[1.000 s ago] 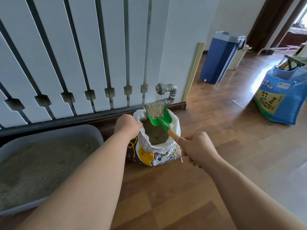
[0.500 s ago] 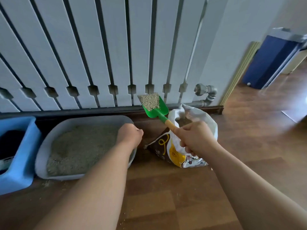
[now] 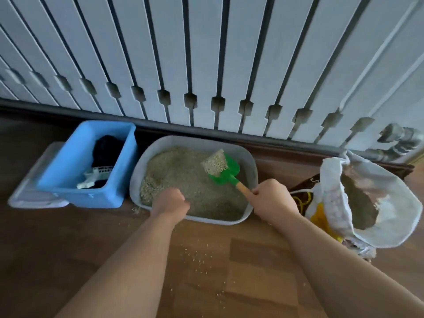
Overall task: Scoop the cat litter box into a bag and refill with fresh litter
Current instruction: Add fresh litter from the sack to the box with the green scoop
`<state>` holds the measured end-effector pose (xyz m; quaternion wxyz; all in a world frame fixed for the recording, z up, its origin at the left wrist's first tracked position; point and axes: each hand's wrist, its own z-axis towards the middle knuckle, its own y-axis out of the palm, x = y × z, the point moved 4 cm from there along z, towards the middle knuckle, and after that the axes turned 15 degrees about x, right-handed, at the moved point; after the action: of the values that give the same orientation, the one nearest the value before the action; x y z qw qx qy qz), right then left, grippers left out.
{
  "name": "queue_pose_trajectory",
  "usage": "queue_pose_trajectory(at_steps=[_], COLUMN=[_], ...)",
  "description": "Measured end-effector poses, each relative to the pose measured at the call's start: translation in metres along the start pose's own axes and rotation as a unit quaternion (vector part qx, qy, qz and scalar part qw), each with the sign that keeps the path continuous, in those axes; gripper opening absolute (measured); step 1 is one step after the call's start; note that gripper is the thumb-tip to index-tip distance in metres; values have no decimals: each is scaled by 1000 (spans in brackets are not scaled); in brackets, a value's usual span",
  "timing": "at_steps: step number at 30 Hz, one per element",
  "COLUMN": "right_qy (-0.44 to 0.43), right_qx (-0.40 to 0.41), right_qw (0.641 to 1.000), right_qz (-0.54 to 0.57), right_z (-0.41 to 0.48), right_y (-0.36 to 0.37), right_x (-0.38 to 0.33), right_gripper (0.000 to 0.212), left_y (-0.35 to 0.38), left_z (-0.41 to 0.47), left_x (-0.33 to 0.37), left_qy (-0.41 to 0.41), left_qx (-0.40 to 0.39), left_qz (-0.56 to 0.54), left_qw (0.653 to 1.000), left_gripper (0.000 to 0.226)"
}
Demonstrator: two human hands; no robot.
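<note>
- A person's right hand grips the wooden handle of a green scoop, fingers clamped round it, above the near right corner of a grey litter box.
- The scoop's blade is held over the right-hand part of the box, heaped with a mound of pale granules.
- The left hand is at the near rim of the box, fingers closed together in a fist with nothing seen in them. Whether it touches the rim cannot be told.
- The litter box sits on the wooden floor at the foot of a white slatted radiator cover. It holds a bed of litter across its whole base.
- To the right of the box and apart from it, a litter bag stands open with its white top rolled back and litter showing inside.
- Just left of the box is a blue bin holding a dark object and a pale slotted scoop.
- A translucent plastic piece lies against the bin's left side.
- Loose grains are scattered on the floor in front of the box, between the two forearms.
</note>
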<state>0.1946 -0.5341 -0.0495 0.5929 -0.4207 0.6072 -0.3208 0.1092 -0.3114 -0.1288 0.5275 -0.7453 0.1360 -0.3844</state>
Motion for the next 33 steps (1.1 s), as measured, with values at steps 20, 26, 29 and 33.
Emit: queue_pose_trajectory(at_steps=[20, 26, 29, 33], right_qy=[112, 62, 41, 33], right_qx=[-165, -204, -220, -209], right_qw=[974, 973, 974, 977], right_qz=[106, 89, 45, -6], right_z=[25, 12, 8, 10], right_y=[141, 133, 108, 71], right_x=[-93, -89, -69, -37], right_gripper=[40, 46, 45, 44], left_y=[-16, -19, -21, -21], left_z=[29, 29, 23, 12], left_x=[-78, -74, -66, -56], left_qy=[-64, -59, -57, -53], left_qx=[18, 4, -5, 0], left_qz=[-20, -3, -5, 5], left_qw=[998, 998, 998, 999], left_gripper=[39, 20, 35, 31])
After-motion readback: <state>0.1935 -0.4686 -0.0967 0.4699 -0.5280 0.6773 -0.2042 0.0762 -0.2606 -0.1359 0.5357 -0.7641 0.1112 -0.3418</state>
